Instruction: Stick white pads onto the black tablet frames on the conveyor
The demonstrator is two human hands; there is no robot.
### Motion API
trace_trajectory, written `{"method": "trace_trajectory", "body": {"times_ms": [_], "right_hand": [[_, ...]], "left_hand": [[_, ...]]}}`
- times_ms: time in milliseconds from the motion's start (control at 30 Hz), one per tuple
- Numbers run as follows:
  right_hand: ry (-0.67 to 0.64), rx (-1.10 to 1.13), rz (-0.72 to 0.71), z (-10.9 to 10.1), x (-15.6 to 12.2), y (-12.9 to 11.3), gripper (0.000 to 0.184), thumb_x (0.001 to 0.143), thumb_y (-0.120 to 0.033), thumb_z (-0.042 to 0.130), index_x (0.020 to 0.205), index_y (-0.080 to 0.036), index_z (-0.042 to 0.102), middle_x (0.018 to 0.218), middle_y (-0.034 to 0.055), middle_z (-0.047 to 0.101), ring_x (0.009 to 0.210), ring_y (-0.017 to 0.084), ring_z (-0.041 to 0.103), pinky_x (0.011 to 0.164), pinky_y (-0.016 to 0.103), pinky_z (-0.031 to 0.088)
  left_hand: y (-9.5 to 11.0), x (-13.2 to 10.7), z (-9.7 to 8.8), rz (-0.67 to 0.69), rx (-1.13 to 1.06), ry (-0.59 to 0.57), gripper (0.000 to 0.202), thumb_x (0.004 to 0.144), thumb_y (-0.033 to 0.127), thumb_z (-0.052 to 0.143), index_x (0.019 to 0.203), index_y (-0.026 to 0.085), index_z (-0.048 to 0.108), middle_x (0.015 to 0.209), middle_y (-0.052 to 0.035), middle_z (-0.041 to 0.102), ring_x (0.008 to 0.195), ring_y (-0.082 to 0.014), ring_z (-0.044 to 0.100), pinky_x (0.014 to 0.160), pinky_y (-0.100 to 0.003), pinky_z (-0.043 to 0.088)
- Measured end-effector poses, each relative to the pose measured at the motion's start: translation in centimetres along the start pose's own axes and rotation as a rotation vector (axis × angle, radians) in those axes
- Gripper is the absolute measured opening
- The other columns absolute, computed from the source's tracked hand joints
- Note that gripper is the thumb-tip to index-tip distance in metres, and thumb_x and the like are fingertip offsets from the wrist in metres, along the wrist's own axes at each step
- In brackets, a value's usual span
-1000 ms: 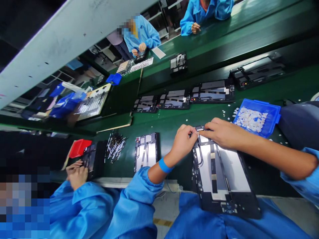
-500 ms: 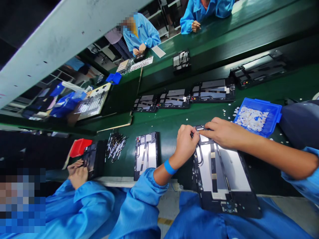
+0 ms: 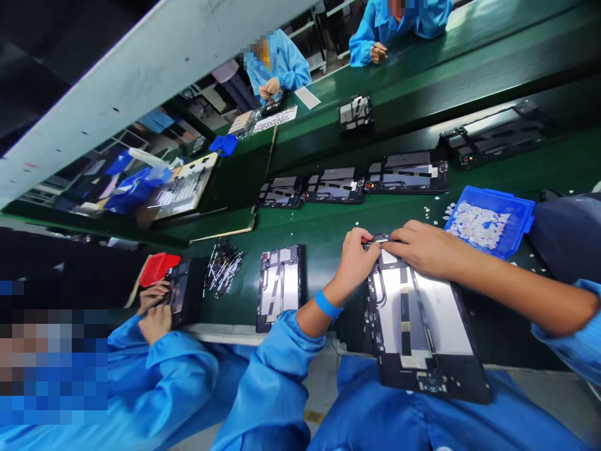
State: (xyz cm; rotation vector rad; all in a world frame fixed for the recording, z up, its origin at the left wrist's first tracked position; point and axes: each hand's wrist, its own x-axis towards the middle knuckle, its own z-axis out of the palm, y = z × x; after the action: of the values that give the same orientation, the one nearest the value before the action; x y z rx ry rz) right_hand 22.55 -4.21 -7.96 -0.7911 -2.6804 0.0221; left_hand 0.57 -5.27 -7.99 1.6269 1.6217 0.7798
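An opened tablet (image 3: 441,313) with silver plates, dark cables and a black frame leans from the bench edge toward my lap. At its far left corner, my left hand (image 3: 357,258) is closed in a pinch, thumb and index finger together. Whatever is between those fingertips is too small to make out. My right hand (image 3: 420,247) lies across the far edge of the same tablet, its fingers stretched toward the left fingertips and pressing on the frame. A blue band is around my left wrist.
A blue tray (image 3: 521,216) of small white pieces stands right, with scraps scattered around. Several opened tablets (image 3: 334,185) line the green bench (image 3: 319,228); another tablet (image 3: 280,285) lies left, beside a pile of thin strips (image 3: 225,269). A co-worker's hands (image 3: 157,316) work near a red tray (image 3: 158,268).
The view has shifted slightly, so the bench things sit a little farther right. My left thumb and index finger have changed position slightly at the tablet's corner; my right hand stays on its edge.
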Motion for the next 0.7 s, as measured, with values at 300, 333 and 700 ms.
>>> {"method": "trace_trajectory", "body": {"times_ms": [300,333,700], "right_hand": [[0.149,0.063,0.218,-1.6,-1.9,-0.8,0.039,0.103,-0.018,0.043,0.129,-0.017,0.072,0.118,0.0147,0.073,0.099,0.028,0.064,0.089,0.043,0.051],[0.191,0.091,0.346,-2.2,-3.2,-1.4,0.04,0.104,-0.021,0.043,0.132,-0.017,0.071,0.12,0.0146,0.073,0.104,0.029,0.066,0.092,0.045,0.052],[0.034,0.636,0.921,-4.3,-8.3,-10.1,0.071,0.099,-0.061,0.054,0.159,-0.024,0.049,0.13,0.0143,0.07,0.095,0.027,0.074,0.084,0.043,0.064]], "left_hand": [[0.4,-2.4,-2.1,0.08,0.055,-0.002,0.04,0.085,0.018,0.069,0.124,0.021,0.058,0.123,-0.0086,0.057,0.113,-0.0225,0.056,0.102,-0.038,0.047],[0.1,-3.7,-2.5,0.066,0.049,0.03,0.046,0.087,0.021,0.068,0.131,0.021,0.056,0.125,-0.0094,0.056,0.113,-0.0228,0.056,0.103,-0.039,0.048],[-0.9,-13.2,-2.8,0.028,-0.124,-0.1,0.075,0.101,0.033,0.051,0.17,0.02,0.023,0.166,-0.014,0.04,0.155,-0.0291,0.035,0.131,-0.044,0.028]]}}
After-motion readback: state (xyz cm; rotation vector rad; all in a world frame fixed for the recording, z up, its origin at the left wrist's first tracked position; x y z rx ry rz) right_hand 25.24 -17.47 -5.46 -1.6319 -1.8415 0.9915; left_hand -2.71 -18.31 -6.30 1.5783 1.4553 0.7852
